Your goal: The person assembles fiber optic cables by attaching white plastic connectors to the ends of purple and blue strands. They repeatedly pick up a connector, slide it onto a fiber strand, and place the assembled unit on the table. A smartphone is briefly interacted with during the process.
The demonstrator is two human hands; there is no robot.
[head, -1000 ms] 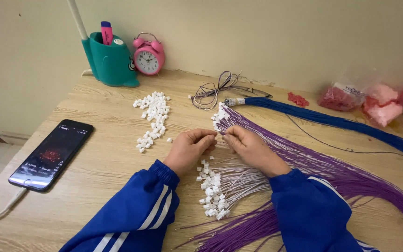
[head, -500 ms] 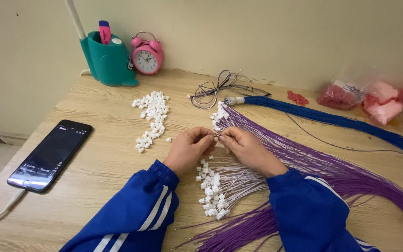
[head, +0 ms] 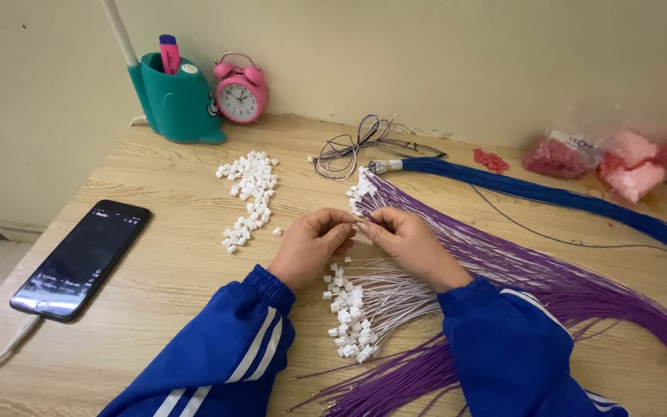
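Single view, head-worn camera. Looks forward and down from above wearer's chest onto wooden desk (head: 156, 270). Faces wall (head: 465, 62) at desk's far edge. Near range: sleeves (head: 225, 355) fill bottom edge, left hand (head: 310, 247) and right hand (head: 407, 243) meet near frame centre. Desk spans full width; phone (head: 82, 259) at left, pink bags (head: 627, 166) at far right, alarm clock (head: 239, 91) near top. No second view; nothing shared.

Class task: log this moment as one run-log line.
left hand: pinching small white plastic connector | right hand: pinching thin purple wire | meeting above wooden table | loose white connector pile beside
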